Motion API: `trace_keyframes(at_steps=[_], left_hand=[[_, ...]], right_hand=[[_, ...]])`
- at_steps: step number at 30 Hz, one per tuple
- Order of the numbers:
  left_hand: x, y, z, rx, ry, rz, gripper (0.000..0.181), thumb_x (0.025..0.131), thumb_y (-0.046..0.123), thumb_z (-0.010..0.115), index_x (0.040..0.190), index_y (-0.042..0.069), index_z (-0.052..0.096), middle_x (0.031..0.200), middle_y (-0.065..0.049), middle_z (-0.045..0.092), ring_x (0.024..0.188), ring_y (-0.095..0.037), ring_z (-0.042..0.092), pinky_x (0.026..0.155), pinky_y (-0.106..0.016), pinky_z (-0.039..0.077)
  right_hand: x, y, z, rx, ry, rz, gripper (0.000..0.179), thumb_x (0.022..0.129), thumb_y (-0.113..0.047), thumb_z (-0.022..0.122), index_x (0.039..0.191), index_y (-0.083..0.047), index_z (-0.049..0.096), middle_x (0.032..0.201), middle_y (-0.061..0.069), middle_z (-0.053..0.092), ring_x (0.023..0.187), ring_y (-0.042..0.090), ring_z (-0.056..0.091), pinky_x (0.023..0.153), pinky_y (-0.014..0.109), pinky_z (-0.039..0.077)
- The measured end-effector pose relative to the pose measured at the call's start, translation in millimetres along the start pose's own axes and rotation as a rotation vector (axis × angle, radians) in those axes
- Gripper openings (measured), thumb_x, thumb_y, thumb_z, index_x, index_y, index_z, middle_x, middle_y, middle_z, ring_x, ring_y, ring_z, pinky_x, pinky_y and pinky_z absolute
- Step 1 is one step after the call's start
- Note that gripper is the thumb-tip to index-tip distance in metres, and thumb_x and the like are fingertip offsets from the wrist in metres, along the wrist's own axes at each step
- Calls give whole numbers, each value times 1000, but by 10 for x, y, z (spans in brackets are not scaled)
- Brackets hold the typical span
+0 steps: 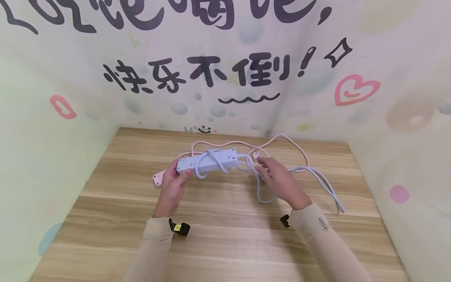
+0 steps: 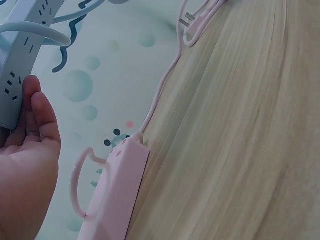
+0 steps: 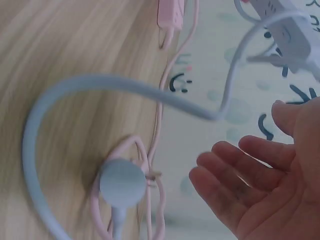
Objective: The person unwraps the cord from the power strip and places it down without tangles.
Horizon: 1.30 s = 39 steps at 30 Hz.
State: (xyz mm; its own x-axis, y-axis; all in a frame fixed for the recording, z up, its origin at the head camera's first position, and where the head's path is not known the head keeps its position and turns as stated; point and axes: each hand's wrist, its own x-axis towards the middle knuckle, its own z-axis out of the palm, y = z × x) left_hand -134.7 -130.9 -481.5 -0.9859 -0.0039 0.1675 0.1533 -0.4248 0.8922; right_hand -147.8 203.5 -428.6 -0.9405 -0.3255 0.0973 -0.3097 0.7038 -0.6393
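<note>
My left hand (image 1: 171, 187) grips one end of a light-blue power strip (image 1: 192, 161) and holds it raised above the table. Loops of the strip's own blue cord (image 1: 258, 192) go round its body, and the rest trails off to the right. With fingers spread and nothing between them, my right hand (image 3: 250, 185) is beside the cord, right of the strip. The round blue plug (image 3: 122, 182) hangs below that hand in the right wrist view. Behind the left hand lies a pink power strip (image 2: 117, 190), partly hidden in the head view.
A pink cord (image 1: 229, 142) runs in loops across the back of the wooden table (image 1: 225, 243), with its pink plug (image 1: 257, 155) near the right fingertips. Printed cloth walls (image 1: 225, 113) stand behind and on both sides. A doubled length of blue cord reaches toward the right.
</note>
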Motion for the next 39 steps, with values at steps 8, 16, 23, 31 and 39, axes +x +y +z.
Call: trace_keyframes(at_steps=[8, 16, 23, 31, 39], left_hand=[[-3, 8, 35, 3, 16, 2, 47, 94, -15, 54, 138, 3, 51, 124, 1, 59, 114, -9, 58, 102, -19, 53], [-10, 14, 61, -24, -28, 23, 46, 95, -13, 56, 135, 10, 55, 126, 2, 59, 116, -8, 58, 102, -18, 52], [0, -11, 59, -35, -30, 24, 47, 94, -14, 55, 134, 12, 56, 126, 2, 59, 116, -8, 58, 103, -18, 52], [8, 16, 67, 0, 13, -3, 45, 94, -14, 55, 131, 11, 55, 126, 2, 59, 115, -9, 57, 104, -18, 52], [22, 12, 62, -14, -9, 25, 45, 94, -14, 55, 131, 12, 57, 125, 1, 61, 115, -9, 59, 102, -18, 53]], right_hand=[[34, -77, 244, -56, 110, -107, 34, 103, -16, 59, 134, -2, 60, 114, 13, 74, 99, 26, 73, 81, 41, 62], [24, -39, 404, 51, 145, -99, 18, 102, -10, 61, 118, -4, 66, 98, 8, 71, 82, 18, 66, 68, 28, 55], [-61, -90, 488, 73, 171, -80, 13, 102, -10, 61, 100, -3, 72, 80, 7, 71, 64, 9, 55, 54, 20, 45], [-247, -130, 533, -31, 261, -212, 9, 95, -13, 71, 101, -7, 75, 75, -4, 67, 61, 2, 46, 55, 19, 42], [-388, -387, 368, -70, 289, -499, 7, 93, -10, 73, 100, -9, 76, 74, -6, 64, 63, 2, 48, 56, 12, 40]])
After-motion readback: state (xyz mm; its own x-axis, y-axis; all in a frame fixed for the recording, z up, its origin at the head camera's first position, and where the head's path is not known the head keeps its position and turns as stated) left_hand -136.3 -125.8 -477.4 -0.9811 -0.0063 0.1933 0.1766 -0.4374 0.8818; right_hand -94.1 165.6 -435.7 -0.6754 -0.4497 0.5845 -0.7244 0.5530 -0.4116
